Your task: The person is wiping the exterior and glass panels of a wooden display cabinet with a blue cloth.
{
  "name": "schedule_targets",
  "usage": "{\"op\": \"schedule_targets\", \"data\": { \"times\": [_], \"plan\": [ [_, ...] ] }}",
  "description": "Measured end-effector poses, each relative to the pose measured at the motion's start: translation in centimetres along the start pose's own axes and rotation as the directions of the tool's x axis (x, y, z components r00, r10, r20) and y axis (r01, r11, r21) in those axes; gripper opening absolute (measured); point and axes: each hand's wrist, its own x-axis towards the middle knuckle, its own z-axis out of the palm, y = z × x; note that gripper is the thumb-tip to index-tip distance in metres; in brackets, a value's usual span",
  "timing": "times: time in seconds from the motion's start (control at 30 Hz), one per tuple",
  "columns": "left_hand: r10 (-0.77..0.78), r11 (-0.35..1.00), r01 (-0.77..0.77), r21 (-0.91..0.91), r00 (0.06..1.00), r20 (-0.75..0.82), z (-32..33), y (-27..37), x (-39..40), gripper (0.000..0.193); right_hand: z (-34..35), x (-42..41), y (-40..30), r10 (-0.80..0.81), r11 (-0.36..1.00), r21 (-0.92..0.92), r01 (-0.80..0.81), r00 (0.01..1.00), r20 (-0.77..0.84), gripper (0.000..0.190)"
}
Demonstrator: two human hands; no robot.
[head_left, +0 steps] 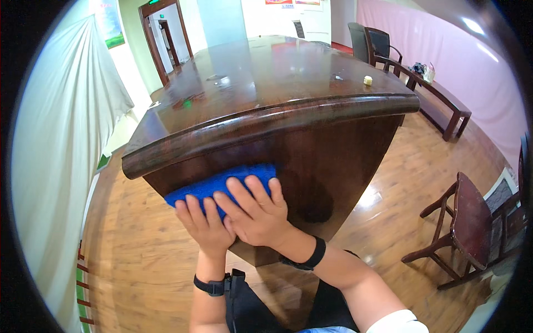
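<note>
A blue cloth (233, 179) lies flat against the dark end panel (333, 158) of a wooden table. My left hand (207, 229) holds the lower left part of the cloth, its fingertips spread over the fabric. Beside it, my right hand (260, 214) presses the cloth to the panel with fingers apart, its thumb side touching my left hand. The palms hide the lower part of the cloth. Just above runs the table's rounded front edge (275, 120). A darker, damp-looking patch (314, 204) shows on the panel to the right of my right hand.
On the glossy tabletop (266, 66) sits a small cream-coloured object (367, 80). A wooden chair (470, 224) stands at the right on the wood floor (137, 258). A low bench (441, 93) is farther back, and a pale curtain (66, 145) hangs at the left.
</note>
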Motion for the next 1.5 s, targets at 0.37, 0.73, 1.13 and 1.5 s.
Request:
{"op": "schedule_targets", "data": {
  "times": [0.37, 0.73, 1.13, 1.5],
  "plan": [
    [-0.080, 0.996, 0.079, 0.044, 0.997, 0.009, 0.9, 1.5, -4.3, 0.054, 1.0, -4.0, 0.4, -0.140, 0.989, -0.043, 0.143, 0.988, 0.064, 0.031],
    [0.003, 0.999, -0.004, -0.034, 1.000, -0.009, 3.7, 7.3, -3.5, 0.043, -2.4, -6.2, 5.8, -0.038, 0.989, -0.147, 0.035, 0.999, -0.014, 0.034],
    [0.178, 0.975, -0.174, -0.139, 0.984, 0.017, 6.4, 16.0, 0.9, 0.041, -7.4, -9.1, 13.7, 0.078, 0.955, -0.280, -0.100, 0.993, -0.088, 0.035],
    [0.245, 0.958, -0.233, -0.166, 0.968, 0.055, 5.9, 16.6, 2.0, 0.037, -7.5, -9.8, 13.5, 0.172, 0.963, -0.182, -0.198, 0.974, -0.148, 0.040]
  ]
}}
